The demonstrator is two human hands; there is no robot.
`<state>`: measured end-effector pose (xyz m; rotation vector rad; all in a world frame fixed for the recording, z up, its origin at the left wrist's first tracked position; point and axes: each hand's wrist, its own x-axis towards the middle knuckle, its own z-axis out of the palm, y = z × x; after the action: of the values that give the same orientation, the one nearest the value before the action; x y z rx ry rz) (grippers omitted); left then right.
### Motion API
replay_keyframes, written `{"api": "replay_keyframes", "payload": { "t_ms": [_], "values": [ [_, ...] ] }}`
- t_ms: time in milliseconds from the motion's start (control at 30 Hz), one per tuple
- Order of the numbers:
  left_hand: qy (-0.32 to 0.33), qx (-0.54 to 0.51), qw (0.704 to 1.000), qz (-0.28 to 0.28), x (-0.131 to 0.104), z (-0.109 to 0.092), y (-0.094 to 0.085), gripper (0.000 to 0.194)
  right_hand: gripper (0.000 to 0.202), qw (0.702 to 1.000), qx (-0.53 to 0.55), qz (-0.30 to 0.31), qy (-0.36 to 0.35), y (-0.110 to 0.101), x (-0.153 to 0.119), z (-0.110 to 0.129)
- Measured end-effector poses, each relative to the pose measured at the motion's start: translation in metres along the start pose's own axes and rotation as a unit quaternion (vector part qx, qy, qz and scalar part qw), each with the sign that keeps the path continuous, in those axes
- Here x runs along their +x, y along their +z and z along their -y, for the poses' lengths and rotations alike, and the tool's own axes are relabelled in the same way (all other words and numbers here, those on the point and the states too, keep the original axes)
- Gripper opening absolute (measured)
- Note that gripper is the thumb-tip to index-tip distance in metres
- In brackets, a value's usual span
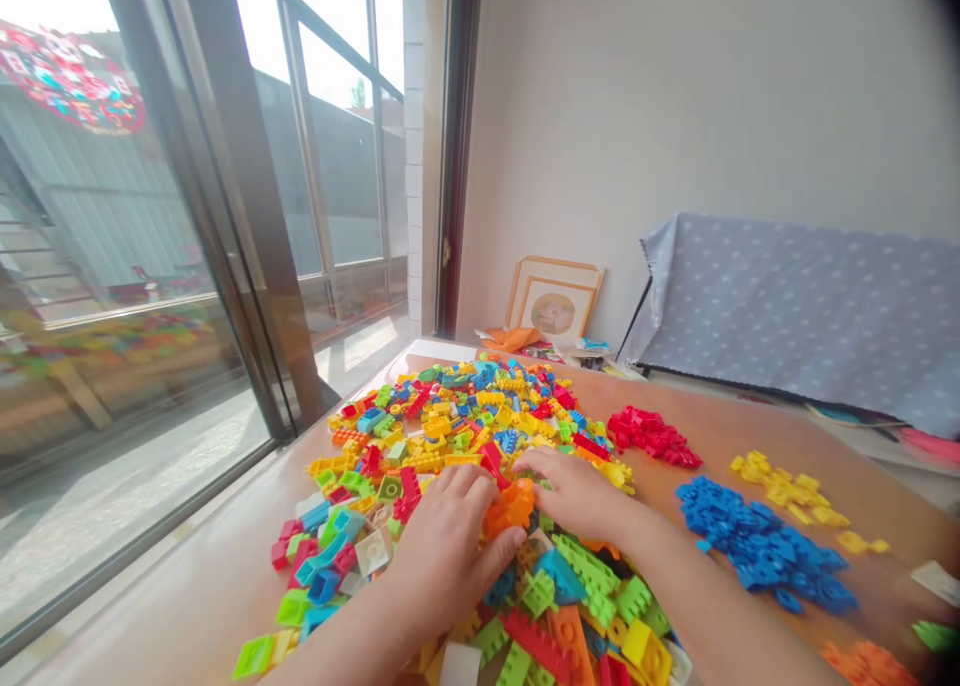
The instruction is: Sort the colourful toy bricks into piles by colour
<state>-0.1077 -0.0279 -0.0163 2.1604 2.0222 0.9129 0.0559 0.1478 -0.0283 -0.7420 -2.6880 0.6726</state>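
My left hand (450,531) lies low over a big heap of mixed plastic building blocks (465,401). Its thumb and fingers close around orange building blocks (511,506). Coming in from the right, my right hand (576,486) reaches its bent fingers toward the same orange pieces. No block shows in its grasp, though its lower fingers are partly hidden. A red block (491,462) stands tilted between the fingertips of both hands. Green toothed blocks (589,571) and a long red block (536,641) lie nearer to me, below the hands.
On the table's right side are separate piles: red blocks (652,436), yellow blocks (787,486), blue blocks (761,541) and orange blocks (866,663). Glass windows (337,146) run along the left. Behind the table are a framed picture (555,306) and a dotted grey-blue cloth (795,316).
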Motion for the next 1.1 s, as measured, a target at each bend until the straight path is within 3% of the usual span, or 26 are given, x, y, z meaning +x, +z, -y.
{"api": "replay_keyframes", "payload": {
  "t_ms": [200, 333, 433, 600, 700, 967, 1100],
  "values": [
    [0.017, 0.028, 0.999, -0.01, -0.004, 0.002, 0.002, 0.043, 0.024, 0.999, 0.024, 0.045, -0.011, -0.005, -0.011, 0.016],
    [0.011, 0.041, 0.999, 0.031, -0.002, -0.002, -0.002, 0.039, 0.027, 0.993, 0.089, 0.082, -0.015, -0.016, -0.014, 0.018],
    [0.013, 0.05, 0.997, 0.057, 0.0, -0.004, -0.004, 0.034, 0.032, 0.986, 0.134, 0.098, 0.024, -0.025, -0.007, 0.006],
    [0.011, 0.063, 0.996, 0.068, 0.001, -0.004, -0.004, 0.027, 0.021, 0.99, 0.114, -0.01, 0.084, -0.027, 0.027, -0.027],
    [0.015, 0.056, 0.996, 0.073, 0.001, -0.004, -0.005, 0.026, 0.02, 0.995, 0.058, -0.03, 0.072, -0.021, 0.051, -0.035],
    [0.011, 0.029, 0.997, 0.072, 0.002, -0.003, -0.006, 0.048, 0.031, 0.996, -0.077, 0.017, -0.037, 0.007, 0.118, 0.01],
    [0.015, 0.019, 0.997, 0.067, 0.0, 0.0, -0.005, 0.05, 0.042, 0.992, -0.107, 0.042, -0.046, 0.03, 0.147, 0.025]
  ]
}}
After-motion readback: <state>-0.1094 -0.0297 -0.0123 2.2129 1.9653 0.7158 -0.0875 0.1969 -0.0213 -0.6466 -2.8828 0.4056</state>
